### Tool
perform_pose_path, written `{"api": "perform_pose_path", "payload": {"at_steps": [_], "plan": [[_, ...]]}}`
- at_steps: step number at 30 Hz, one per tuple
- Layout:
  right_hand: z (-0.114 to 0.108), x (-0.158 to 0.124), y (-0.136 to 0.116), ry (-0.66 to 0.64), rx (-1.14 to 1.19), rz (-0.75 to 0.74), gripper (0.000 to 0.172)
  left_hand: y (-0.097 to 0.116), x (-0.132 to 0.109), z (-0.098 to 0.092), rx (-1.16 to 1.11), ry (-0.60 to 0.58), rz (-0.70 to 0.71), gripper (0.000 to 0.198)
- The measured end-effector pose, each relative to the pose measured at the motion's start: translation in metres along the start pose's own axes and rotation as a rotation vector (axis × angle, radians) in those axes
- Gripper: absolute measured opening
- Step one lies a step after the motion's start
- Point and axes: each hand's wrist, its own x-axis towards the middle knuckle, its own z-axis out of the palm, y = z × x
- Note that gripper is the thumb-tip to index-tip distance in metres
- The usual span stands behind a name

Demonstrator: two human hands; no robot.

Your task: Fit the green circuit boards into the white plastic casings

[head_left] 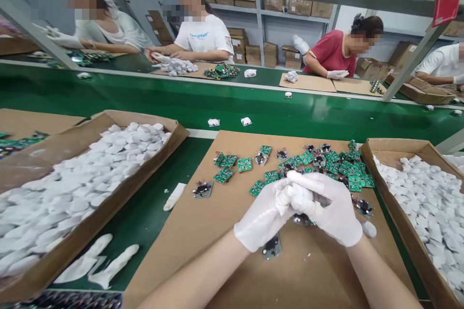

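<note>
Both of my hands wear thin white gloves and meet above the brown cardboard sheet (232, 270). My left hand (266, 210) is closed, its fingertips pressed against the other hand. The fingers of my right hand (328, 205) curl over and around them. Whatever lies between the fingers is hidden, white against white gloves. Below the hands, one circuit board (272, 247) rests with its parts facing up. Beyond them spreads a pile of small green circuit boards (339, 166). A single white lump (369, 229) sits beside my right wrist.
Cardboard trays full of white lumps stand left (97, 174) and right (427, 212). Torn glove pieces (116, 265) lie on the green table at left. Beyond runs a green conveyor belt (174, 96) carrying white-covered boards (246, 121). Several co-workers (205, 38) sit across it.
</note>
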Motion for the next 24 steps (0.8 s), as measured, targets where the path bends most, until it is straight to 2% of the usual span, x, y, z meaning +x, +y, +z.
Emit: {"api": "perform_pose_path", "payload": {"at_steps": [3, 7, 9, 12, 15, 18, 21, 24], "plan": [[0.001, 0.000, 0.000, 0.001, 0.004, 0.004, 0.034, -0.002, 0.000, -0.003, -0.005, 0.019, 0.023, 0.042], [-0.002, 0.002, 0.001, -0.122, 0.110, 0.004, 0.065, -0.001, 0.000, -0.005, 0.051, -0.026, 0.102, 0.048], [-0.005, 0.004, 0.001, -0.157, 0.061, -0.048, 0.061, 0.001, 0.000, -0.005, 0.099, -0.060, 0.115, 0.049], [-0.007, 0.004, 0.000, -0.141, -0.086, -0.153, 0.042, 0.004, 0.000, -0.002, 0.136, -0.090, 0.088, 0.050], [-0.005, 0.002, 0.002, -0.091, -0.098, -0.175, 0.041, 0.004, 0.001, -0.002, 0.114, -0.075, 0.047, 0.051], [-0.001, -0.002, 0.005, -0.073, 0.003, -0.204, 0.045, 0.002, 0.000, -0.006, 0.091, -0.072, 0.019, 0.050], [0.001, -0.006, 0.006, -0.108, 0.078, -0.118, 0.064, 0.001, -0.002, -0.010, 0.074, -0.056, 0.017, 0.054], [-0.002, -0.008, 0.004, -0.162, -0.013, 0.047, 0.080, 0.003, -0.002, -0.011, 0.138, -0.048, 0.032, 0.053]]}}
